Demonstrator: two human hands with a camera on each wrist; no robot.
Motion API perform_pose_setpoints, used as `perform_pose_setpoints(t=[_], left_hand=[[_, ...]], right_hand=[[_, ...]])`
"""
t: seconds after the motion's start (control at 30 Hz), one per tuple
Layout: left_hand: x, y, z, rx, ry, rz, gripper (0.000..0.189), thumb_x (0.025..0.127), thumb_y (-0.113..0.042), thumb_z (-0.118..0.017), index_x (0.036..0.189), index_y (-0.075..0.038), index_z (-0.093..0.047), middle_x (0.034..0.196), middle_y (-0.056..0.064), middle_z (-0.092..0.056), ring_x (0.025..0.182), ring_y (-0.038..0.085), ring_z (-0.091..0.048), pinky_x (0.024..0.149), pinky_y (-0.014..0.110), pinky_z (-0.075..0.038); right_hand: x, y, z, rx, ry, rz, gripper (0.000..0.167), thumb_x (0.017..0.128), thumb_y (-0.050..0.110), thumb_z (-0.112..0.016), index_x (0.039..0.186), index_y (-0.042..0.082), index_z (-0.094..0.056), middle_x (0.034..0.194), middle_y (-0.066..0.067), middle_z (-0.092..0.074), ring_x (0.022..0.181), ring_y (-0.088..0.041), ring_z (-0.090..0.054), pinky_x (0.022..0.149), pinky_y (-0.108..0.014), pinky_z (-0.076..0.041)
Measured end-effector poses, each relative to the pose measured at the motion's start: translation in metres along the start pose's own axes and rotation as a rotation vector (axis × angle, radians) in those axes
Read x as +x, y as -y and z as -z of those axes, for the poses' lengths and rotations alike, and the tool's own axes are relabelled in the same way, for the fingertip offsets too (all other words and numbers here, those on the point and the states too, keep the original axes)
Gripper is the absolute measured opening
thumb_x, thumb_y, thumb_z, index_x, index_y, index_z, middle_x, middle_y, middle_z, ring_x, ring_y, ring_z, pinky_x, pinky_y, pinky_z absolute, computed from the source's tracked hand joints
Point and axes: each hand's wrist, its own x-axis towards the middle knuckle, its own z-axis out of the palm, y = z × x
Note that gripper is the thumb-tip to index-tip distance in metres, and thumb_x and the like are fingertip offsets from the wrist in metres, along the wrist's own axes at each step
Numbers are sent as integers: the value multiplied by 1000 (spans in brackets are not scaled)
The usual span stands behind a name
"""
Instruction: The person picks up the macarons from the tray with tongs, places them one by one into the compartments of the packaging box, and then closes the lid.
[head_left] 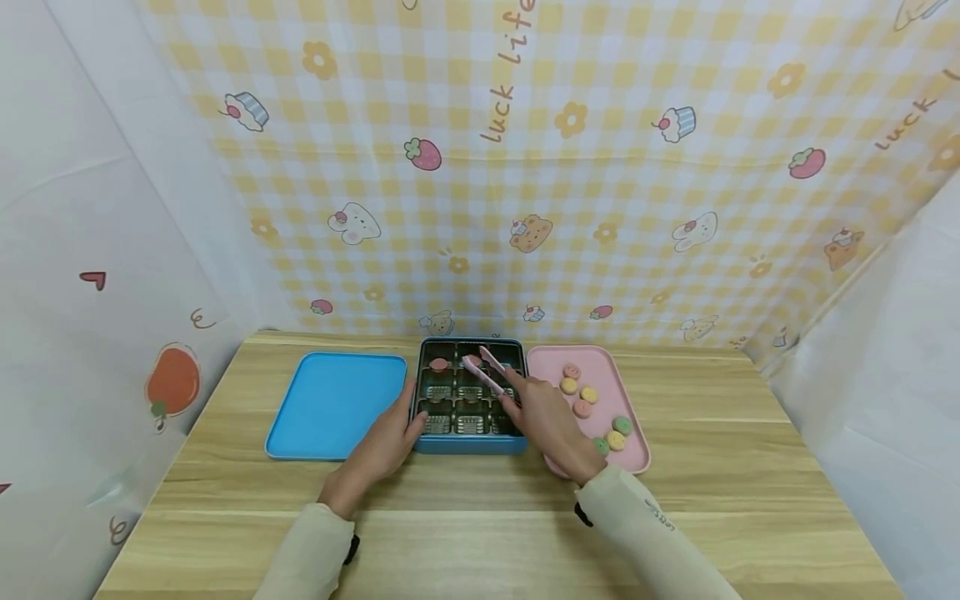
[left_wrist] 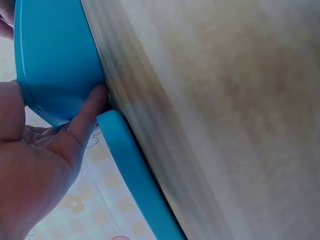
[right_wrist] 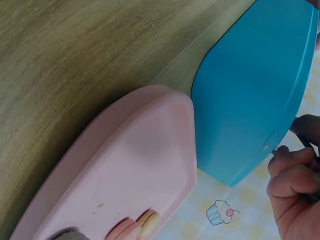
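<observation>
My left hand (head_left: 386, 437) rests along the left side of a blue box (head_left: 471, 447), its thumb at the rim and a finger laid straight against the wall in the left wrist view. Nine dark compartments divide the box. Pink tongs (head_left: 489, 382) are gripped in my right hand (head_left: 551, 417), above the box's right part. Their tips are spread apart over the back middle compartment, beside a pink macaron (head_left: 475, 360); whether they touch it I cannot tell. Another pink macaron (head_left: 438, 364) sits in the back left compartment.
To the right of the box a pink tray (head_left: 551, 358) holds several pink, yellow and green macarons (head_left: 588, 394); my right forearm passes over its near edge. A flat blue lid or tray (head_left: 337, 404) lies at the left. Behind the wooden table (head_left: 465, 533) hangs a checked cloth (head_left: 480, 208).
</observation>
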Motion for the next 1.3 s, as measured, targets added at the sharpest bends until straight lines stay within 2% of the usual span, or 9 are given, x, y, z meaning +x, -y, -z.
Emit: perform_pose_setpoints(t=[0.17,0.27,0.47,0.63,0.7,0.8,0.93,1.13,1.3], left_hand=[[-1,0,-1,9,-3,2,65,106,-16,-47,157,4,-12,159,27,-25,144,42,-30,112,57,-33],[0,0,-1,8,1,-1,65,106,-16,-46,157,3,-12,159,27,-26,144,42,-31,112,58,-34],[0,-1,-1,21,0,15,66,106,-17,-46,157,5,-10,160,28,-21,145,42,-26,114,57,-30],[-1,-1,-1,29,-11,7,66,105,-15,-47,156,6,-10,160,28,-19,145,43,-26,115,57,-29],[-1,-1,-1,27,-13,4,67,105,-15,-48,156,6,-11,160,27,-20,145,43,-26,114,57,-30],[-1,0,-1,18,-5,9,67,106,-15,-47,157,5,-10,160,27,-20,145,42,-27,114,57,-30],[1,1,-1,-2,7,9,67,106,-16,-47,158,1,-9,160,25,-23,145,41,-29,114,56,-31],[1,2,0,-11,13,28,68,106,-17,-46,159,-1,-8,160,24,-23,145,41,-30,114,56,-31],[0,2,0,3,24,35,68,106,-19,-46,158,3,-7,161,26,-18,147,41,-24,115,56,-28]], right_hand=[[-3,-4,2,64,2,-21,46,98,25,-63,140,8,-57,82,-10,-67,47,-10,-45,41,-24,-35],[-5,-9,6,85,-27,-29,42,98,23,-63,138,10,-59,80,-8,-66,45,-10,-44,39,-23,-33],[-7,-23,16,36,-134,8,28,96,21,-65,123,11,-65,61,1,-51,47,-10,-43,40,-25,-33],[-11,-37,24,24,-184,-12,32,95,20,-67,125,10,-66,61,2,-49,46,-10,-43,42,-26,-35],[-13,-43,27,33,-186,-25,31,95,19,-67,124,9,-66,63,1,-50,47,-10,-43,41,-25,-35],[-15,-53,32,24,-169,-45,18,96,20,-66,112,10,-65,62,1,-49,47,-10,-42,41,-25,-34],[-21,-68,35,14,-136,-79,14,97,23,-66,105,13,-63,58,2,-46,45,-11,-40,41,-27,-33],[-30,-85,34,11,-116,-96,25,96,19,-67,118,8,-65,56,1,-45,44,-10,-40,41,-26,-32],[-37,-95,31,11,-93,-114,34,96,17,-66,127,4,-63,54,2,-46,44,-8,-39,40,-24,-31]])
